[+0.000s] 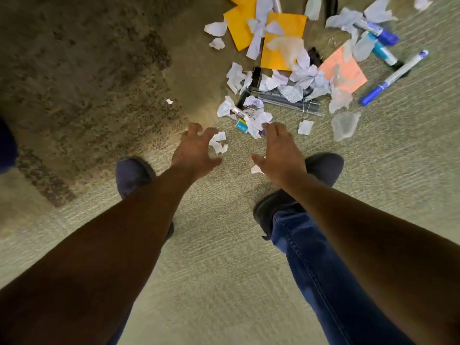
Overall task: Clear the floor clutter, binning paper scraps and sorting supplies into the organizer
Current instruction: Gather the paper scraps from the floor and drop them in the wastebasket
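Torn white paper scraps [251, 115] lie strewn over the carpet ahead of me, mixed with yellow sheets [282, 41], an orange note [344, 70], blue markers [394, 78] and black binder clips [256, 77]. My left hand [195, 150] hovers with fingers spread and bent, just left of a small scrap [219, 143], holding nothing. My right hand [280, 151] is stretched out beside it with fingers loosely extended, its fingertips at the near edge of the pile. A small scrap [256, 169] lies under its thumb.
My two shoes [132, 175] stand on the pale carpet [224, 257] just behind the hands. A darker mottled rug [82, 78] covers the left side. A grey pack of staples or strips [286, 100] lies within the pile. No bin or organizer is in view.
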Tool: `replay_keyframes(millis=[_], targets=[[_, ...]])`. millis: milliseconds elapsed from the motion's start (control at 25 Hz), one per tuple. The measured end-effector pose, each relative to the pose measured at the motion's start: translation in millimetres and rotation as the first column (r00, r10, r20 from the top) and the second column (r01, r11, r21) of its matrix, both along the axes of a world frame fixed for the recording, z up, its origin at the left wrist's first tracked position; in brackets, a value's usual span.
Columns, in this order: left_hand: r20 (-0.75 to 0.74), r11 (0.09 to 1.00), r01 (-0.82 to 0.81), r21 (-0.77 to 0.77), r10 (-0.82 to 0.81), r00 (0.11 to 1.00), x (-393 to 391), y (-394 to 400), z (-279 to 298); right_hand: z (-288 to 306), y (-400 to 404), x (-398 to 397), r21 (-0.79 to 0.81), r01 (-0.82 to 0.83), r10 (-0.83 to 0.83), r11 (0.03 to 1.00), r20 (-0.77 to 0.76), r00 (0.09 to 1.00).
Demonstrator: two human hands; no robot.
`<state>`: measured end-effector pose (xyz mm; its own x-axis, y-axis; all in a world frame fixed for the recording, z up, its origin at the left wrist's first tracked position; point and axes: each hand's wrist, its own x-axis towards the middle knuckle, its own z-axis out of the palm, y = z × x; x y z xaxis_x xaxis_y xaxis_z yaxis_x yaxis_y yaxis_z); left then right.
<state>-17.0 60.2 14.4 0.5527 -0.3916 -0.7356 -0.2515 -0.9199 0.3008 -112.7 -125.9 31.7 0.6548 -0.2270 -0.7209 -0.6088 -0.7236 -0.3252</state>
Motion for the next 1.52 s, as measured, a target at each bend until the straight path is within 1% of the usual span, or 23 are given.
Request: replay_keyframes(millis=[120,200,240,320,400,440,480,560,600,640,720,880,960,1040,1160,1200,1280,1320,1360,1480,1520], targets=[[0.043,0.980,0.184,0.072,-0.188,0.981,-10,-5,-24,-29,3,15,-0.142,-0.074,0.085,0.987,0.070,0.994],[0.108,0.966,0.250,0.071,-0.256,0.961,-14,-8,-32,-41,5,25,-0.237,-0.143,0.167,0.961,0.082,0.983],[0.128,0.964,0.260,0.052,-0.265,0.956,-15,-8,-35,-44,5,29,-0.266,-0.165,0.192,0.950,0.079,0.978],[0.115,0.966,0.258,0.010,-0.257,0.959,-9,-7,-40,-50,2,35,-0.278,-0.183,0.213,0.943,0.081,0.974],[0.103,0.974,0.220,-0.055,-0.213,0.972,-2,-9,-40,-52,-5,39,-0.230,-0.180,0.208,0.956,0.107,0.972],[0.102,0.983,0.152,-0.099,-0.142,0.985,1,-11,-39,-51,-9,40,-0.186,-0.163,0.188,0.969,0.125,0.974],[0.101,0.989,0.049,-0.140,-0.035,0.994,6,-15,-35,-51,-14,41,-0.140,-0.139,0.159,0.980,0.142,0.977],[0.126,0.968,-0.138,-0.211,0.166,0.978,15,-24,-29,-49,-20,41,-0.069,-0.106,0.116,0.992,0.163,0.980],[0.153,0.958,-0.171,-0.229,0.209,0.966,19,-30,-28,-48,-23,40,-0.051,-0.091,0.099,0.995,0.171,0.980],[0.172,0.955,-0.175,-0.241,0.219,0.960,22,-37,-27,-48,-25,40,-0.041,-0.065,0.071,0.997,0.177,0.982],[0.184,0.958,-0.135,-0.253,0.185,0.965,29,-51,-29,-46,-27,41,-0.026,0.027,-0.022,0.999,0.186,0.982],[0.161,0.986,-0.047,-0.162,0.073,0.984,36,-69,-38,-42,-36,47,0.013,0.288,-0.285,0.958,0.180,0.941],[0.206,0.986,-0.004,-0.165,0.038,0.978,41,-69,-42,-39,-39,49,0.006,0.319,-0.315,0.948,0.175,0.933],[0.237,0.985,-0.001,-0.174,0.043,0.970,47,-67,-44,-37,-38,52,0.006,0.245,-0.241,0.970,0.194,0.951],[0.302,0.972,-0.078,-0.221,0.144,0.942,59,-70,-45,-42,-30,64,-0.029,0.018,-0.013,0.999,0.169,0.986],[0.295,0.960,-0.078,-0.268,0.159,0.942,63,-73,-43,-45,-25,68,-0.045,-0.055,0.061,0.997,0.148,0.987],[0.184,0.925,-0.087,-0.371,0.165,0.969,69,-79,-41,-52,-16,75,-0.080,-0.155,0.165,0.985,0.138,0.977],[0.137,0.914,-0.083,-0.398,0.148,0.979,72,-82,-40,-55,-13,77,-0.094,-0.171,0.184,0.981,0.153,0.971],[0.120,0.913,-0.063,-0.404,0.121,0.985,74,-84,-41,-57,-11,79,-0.099,-0.169,0.184,0.981,0.173,0.967],[0.159,0.940,0.050,-0.337,0.005,0.987,78,-89,-49,-60,-10,82,-0.062,-0.141,0.152,0.988,0.237,0.960],[0.158,0.943,0.061,-0.327,-0.009,0.987,77,-91,-51,-61,-12,82,-0.042,-0.138,0.144,0.990,0.256,0.956]])
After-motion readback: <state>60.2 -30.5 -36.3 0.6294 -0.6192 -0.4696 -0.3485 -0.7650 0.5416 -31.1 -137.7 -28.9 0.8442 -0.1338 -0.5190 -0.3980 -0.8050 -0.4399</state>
